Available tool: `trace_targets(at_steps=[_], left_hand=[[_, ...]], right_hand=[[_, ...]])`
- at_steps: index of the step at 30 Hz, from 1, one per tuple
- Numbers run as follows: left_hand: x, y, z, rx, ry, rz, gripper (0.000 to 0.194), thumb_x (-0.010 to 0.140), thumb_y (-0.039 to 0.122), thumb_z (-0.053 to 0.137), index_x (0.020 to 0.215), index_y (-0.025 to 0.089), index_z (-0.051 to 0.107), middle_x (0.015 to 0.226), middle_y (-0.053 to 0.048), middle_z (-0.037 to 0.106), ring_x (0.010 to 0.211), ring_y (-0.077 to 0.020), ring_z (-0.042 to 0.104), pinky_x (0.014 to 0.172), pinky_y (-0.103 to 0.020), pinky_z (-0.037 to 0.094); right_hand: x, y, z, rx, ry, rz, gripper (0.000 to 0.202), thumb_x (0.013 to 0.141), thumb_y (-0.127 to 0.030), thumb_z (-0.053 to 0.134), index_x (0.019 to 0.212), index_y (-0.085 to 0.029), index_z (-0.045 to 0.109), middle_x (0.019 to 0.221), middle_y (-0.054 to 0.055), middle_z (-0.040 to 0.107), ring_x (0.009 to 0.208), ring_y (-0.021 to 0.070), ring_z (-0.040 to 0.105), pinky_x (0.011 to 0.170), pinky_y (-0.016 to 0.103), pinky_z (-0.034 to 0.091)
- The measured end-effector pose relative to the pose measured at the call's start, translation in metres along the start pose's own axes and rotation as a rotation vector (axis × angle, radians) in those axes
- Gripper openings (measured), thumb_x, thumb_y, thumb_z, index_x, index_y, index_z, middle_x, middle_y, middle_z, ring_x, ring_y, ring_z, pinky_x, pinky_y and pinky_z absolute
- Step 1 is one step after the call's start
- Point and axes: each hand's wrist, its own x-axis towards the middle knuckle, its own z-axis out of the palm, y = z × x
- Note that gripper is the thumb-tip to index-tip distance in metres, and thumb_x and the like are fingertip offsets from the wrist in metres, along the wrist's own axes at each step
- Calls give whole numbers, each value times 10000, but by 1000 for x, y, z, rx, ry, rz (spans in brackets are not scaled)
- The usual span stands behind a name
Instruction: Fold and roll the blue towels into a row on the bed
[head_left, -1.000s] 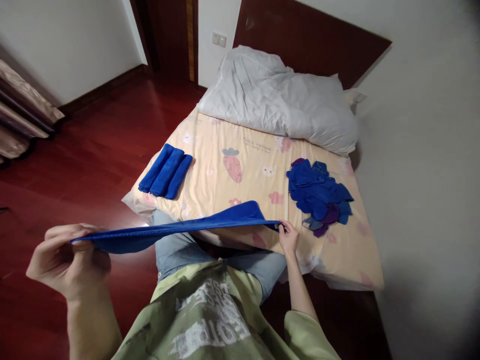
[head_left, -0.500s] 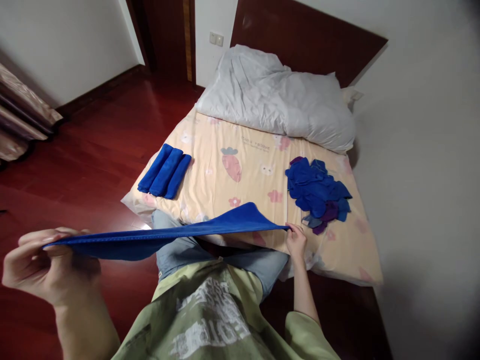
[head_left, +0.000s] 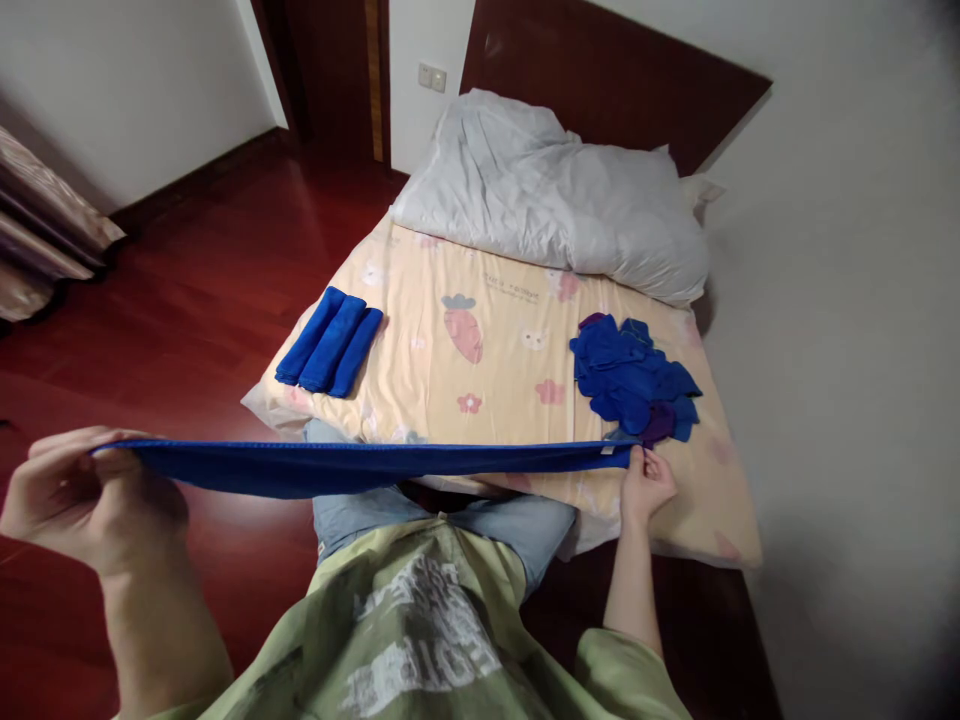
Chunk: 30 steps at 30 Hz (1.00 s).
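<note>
Head view: a blue cloth stretches left to right before the near side of the bed, ends pinched by the left hand and right hand, the latter nearer the crumpled cloth pile.

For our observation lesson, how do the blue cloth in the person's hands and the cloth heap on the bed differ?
The held cloth is stretched between the left hand and right hand; the cloth heap lies crumpled on the bed. The held cloth looks blue apart from a white tag; the cloth heap also shows purple. Both are mostly blue.
</note>
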Motion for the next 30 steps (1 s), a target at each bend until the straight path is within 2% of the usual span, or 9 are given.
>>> trace_targets(at_steps=[2, 3, 7, 11, 17, 21, 26, 30], left_hand=[[5, -8, 9, -39, 125, 89, 525, 627, 656, 640, 637, 210, 363, 630, 33, 421, 599, -105, 432, 597, -264, 357], [7, -11, 13, -39, 126, 99, 477, 635, 603, 656, 624, 198, 403, 621, 28, 453, 598, -105, 450, 597, -261, 360], [7, -19, 24, -24, -86, -10, 355, 656, 457, 727, 691, 146, 558, 637, 31, 525, 592, -97, 479, 569, -241, 383], [5, -24, 32, -49, -150, -80, 290, 676, 346, 789, 774, 116, 641, 675, 32, 590, 650, -103, 533, 602, -238, 431], [3, -32, 36, -45, -109, -103, 289, 655, 341, 813, 775, 115, 680, 653, 41, 596, 570, -83, 510, 511, -222, 399], [0, -31, 32, -70, -173, -151, 290, 675, 323, 818, 814, 109, 682, 598, 58, 563, 470, -74, 500, 419, -222, 391], [-3, -26, 32, -136, -192, -173, 339, 677, 345, 853, 825, 99, 673, 607, 50, 590, 460, -102, 569, 392, -236, 455], [-6, -25, 38, -241, -130, -136, 308, 666, 360, 856, 803, 121, 718, 600, 37, 607, 438, -117, 584, 393, -257, 485]], right_hand=[[11, -7, -10, 14, 61, -9, 678, 654, -765, 748, 846, -117, 702, 730, 108, 696, 697, 250, 681, 746, 437, 604], [16, -12, -15, 16, 66, -22, 677, 662, -764, 751, 852, -115, 709, 741, 111, 702, 702, 253, 687, 750, 442, 610], [26, -30, -36, 45, -25, -105, 633, 732, -721, 739, 902, -111, 737, 837, 140, 736, 775, 263, 722, 811, 458, 623], [29, -41, -49, 70, -51, -155, 587, 750, -693, 745, 889, -123, 731, 871, 143, 744, 813, 264, 732, 858, 473, 616], [33, -41, -58, 53, 43, -123, 629, 726, -719, 746, 893, -113, 724, 855, 148, 740, 783, 273, 729, 809, 457, 617], [34, -44, -58, 38, 53, -131, 636, 723, -730, 737, 880, -114, 722, 849, 149, 735, 788, 278, 726, 791, 448, 616], [32, -46, -59, 32, 76, -150, 617, 742, -717, 730, 891, -118, 725, 871, 163, 737, 806, 301, 731, 803, 469, 619], [32, -45, -63, -9, 108, -149, 621, 758, -720, 716, 904, -116, 730, 867, 153, 740, 812, 303, 737, 811, 468, 624]])
